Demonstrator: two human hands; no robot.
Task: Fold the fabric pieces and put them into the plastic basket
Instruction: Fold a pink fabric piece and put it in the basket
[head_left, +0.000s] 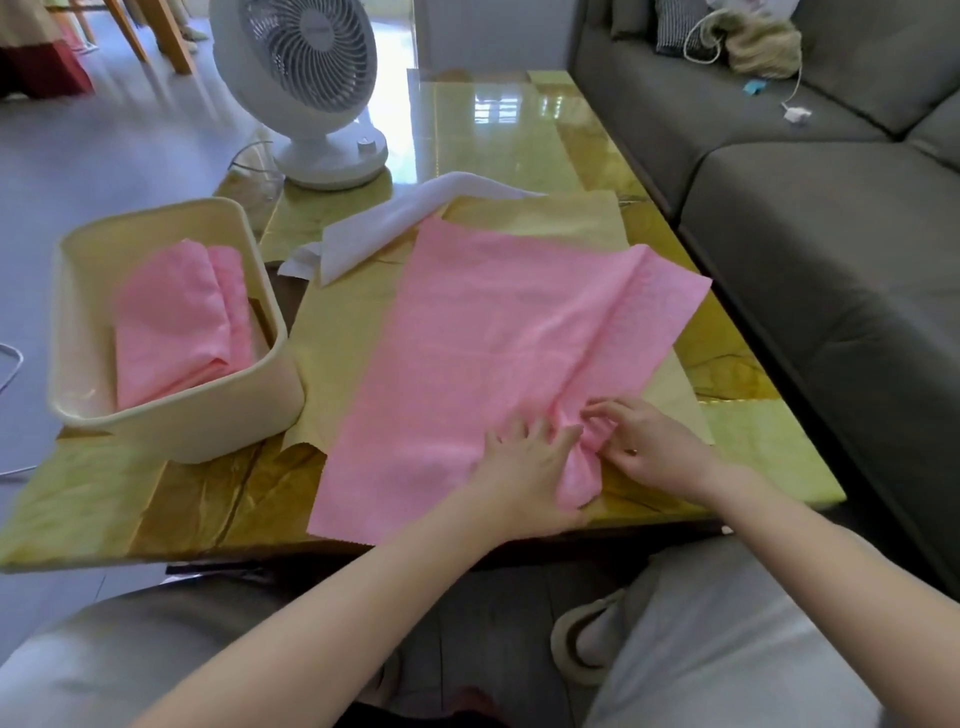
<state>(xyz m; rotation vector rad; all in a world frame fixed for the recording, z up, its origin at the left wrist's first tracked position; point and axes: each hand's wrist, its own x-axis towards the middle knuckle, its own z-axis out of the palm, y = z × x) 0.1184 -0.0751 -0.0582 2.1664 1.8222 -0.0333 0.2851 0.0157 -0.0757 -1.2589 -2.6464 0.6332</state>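
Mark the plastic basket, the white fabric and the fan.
plastic basket (208, 421): head view, front wall.
white fabric (374, 228): head view, middle fold.
fan (311, 57): head view, front grille.

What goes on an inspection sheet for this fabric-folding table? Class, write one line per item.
Surface: glossy table, yellow fabric spread on it.
Job's things: pink fabric spread over the yellow one; folded pink piece in the basket; white fabric unfolded behind.
Clutter: fan on the table's far left corner.
Hands: left hand and right hand both grip the pink fabric's bunched near corner.
Cables: fan cord beside the fan; white cable on the grey sofa.
Surroundings: grey sofa along the right side.
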